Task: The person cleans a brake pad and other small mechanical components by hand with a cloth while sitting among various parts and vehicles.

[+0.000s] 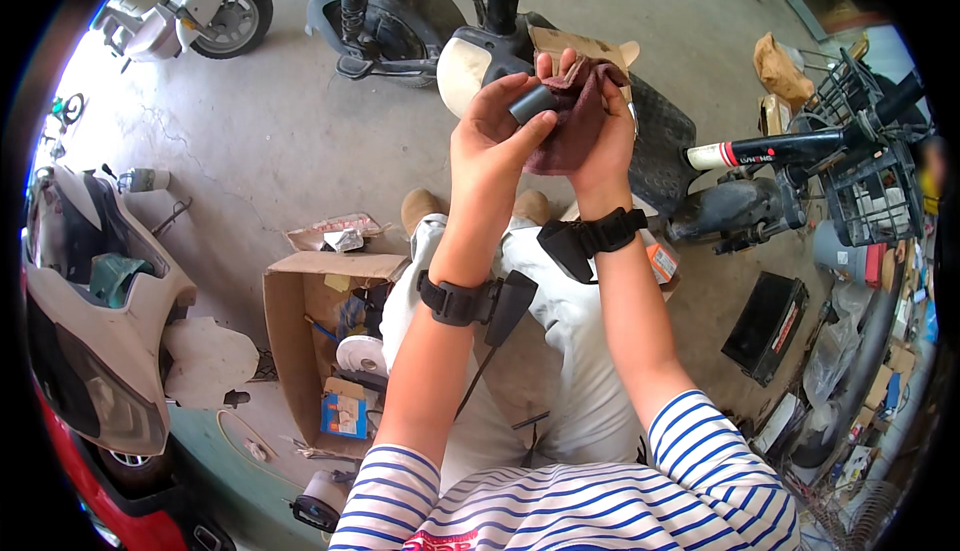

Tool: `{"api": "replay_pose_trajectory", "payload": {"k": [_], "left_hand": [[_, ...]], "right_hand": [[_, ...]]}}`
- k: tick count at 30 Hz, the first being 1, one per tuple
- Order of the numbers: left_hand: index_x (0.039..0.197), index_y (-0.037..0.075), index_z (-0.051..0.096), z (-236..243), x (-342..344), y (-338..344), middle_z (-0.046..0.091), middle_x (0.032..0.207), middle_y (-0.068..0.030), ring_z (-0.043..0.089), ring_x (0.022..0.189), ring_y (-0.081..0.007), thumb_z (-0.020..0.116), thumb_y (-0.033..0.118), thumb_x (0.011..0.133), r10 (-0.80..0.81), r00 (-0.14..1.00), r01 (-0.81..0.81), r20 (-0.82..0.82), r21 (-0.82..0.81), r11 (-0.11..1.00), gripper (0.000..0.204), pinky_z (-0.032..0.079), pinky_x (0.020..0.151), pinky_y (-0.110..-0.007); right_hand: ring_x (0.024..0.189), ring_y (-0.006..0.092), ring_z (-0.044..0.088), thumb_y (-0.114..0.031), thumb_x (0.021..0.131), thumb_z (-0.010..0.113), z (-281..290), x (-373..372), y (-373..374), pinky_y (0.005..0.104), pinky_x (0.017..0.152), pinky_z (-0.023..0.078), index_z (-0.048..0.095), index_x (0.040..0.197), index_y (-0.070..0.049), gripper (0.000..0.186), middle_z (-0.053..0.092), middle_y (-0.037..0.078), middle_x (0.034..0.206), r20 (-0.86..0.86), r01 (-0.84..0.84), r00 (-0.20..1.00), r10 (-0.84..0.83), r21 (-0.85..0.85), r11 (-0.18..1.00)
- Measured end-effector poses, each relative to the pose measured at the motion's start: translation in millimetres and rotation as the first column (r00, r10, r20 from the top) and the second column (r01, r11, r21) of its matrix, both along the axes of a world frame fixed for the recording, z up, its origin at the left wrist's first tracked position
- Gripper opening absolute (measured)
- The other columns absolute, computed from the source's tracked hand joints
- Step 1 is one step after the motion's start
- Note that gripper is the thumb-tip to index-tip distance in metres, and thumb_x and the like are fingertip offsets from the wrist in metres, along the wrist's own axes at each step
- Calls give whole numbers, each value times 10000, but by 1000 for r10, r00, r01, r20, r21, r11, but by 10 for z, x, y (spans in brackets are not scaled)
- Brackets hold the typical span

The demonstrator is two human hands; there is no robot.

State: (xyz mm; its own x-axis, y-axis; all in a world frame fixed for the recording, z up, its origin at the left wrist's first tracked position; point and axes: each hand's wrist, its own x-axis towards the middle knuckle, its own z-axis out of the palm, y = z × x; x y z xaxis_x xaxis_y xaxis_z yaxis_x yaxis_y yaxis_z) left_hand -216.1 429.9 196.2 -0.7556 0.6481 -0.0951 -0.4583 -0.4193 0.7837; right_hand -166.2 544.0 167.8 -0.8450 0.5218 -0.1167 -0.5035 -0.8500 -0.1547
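Observation:
Both my hands are raised together in front of me, near the upper middle of the head view. My left hand (490, 131) is closed around a short dark grey cylinder (533, 103), gripped between thumb and fingers. In my right hand (610, 141) is a maroon cloth (577, 131), bunched at the top and hanging down. The cloth touches the cylinder's right end and hides it. What the cylinder belongs to cannot be made out. Black straps with dark blocks are on both my wrists.
A scooter (400, 31) stands ahead, another with a wire basket (860, 151) to the right. By my left leg is an open cardboard box (290, 351) of parts. A black battery-like box (765, 326) lies right, near clutter. Scooter body panels (110, 281) are left.

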Motion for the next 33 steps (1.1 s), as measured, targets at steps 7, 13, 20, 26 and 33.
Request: {"api": "replay_pose_trajectory", "payload": {"k": [7, 13, 20, 26, 33], "left_hand": [[1133, -22, 443, 111, 106, 38, 537, 1096, -120, 555, 1045, -175, 665, -92, 733, 128, 973, -149, -194, -97, 984, 463, 488, 872, -265], [1189, -1, 408, 98, 71, -24, 525, 1117, -124, 555, 1053, -193, 699, -80, 724, 156, 955, -193, -253, -127, 973, 555, 502, 856, -276], [1396, 55, 257, 29, 5, -151, 565, 1240, -114, 614, 1010, -171, 571, -69, 744, 4, 593, -451, -805, -329, 830, 734, 492, 852, -273], [1403, 16, 224, 8, -3, -110, 479, 1306, -185, 498, 1163, -335, 527, -44, 745, -4, 376, -529, -927, -218, 820, 727, 405, 948, -361], [1328, -80, 319, -95, -78, -144, 479, 1276, -243, 653, 781, -170, 546, 37, 780, 116, 695, -422, -710, -272, 865, 604, 524, 610, -269]], "right_hand": [[1192, 330, 450, -258, 929, 324, 90, -14, -9, 486, 980, 380, 443, 1224, -8, 404, 508, 135, 1246, 56, 12, 998, -15, 59, 998], [1232, 279, 411, -407, 934, 382, 118, 1, 12, 390, 1044, 328, 387, 1304, -13, 540, 480, 137, 1279, 150, -175, 978, 141, 243, 954], [1080, 147, 516, -222, 864, 617, 392, 15, -320, 298, 947, 394, 462, 1244, -49, 445, 546, 36, 1163, 345, -330, 919, 193, 404, 853], [962, 138, 566, -264, 874, 619, 211, -63, -269, 261, 830, 460, 496, 1192, -22, 417, 573, 54, 1089, 417, -345, 901, 122, 515, 785], [632, 130, 548, -393, 900, 556, 174, -83, -165, 254, 588, 469, 558, 1036, -22, 394, 590, 64, 797, 439, -295, 892, 108, 384, 875]]}}
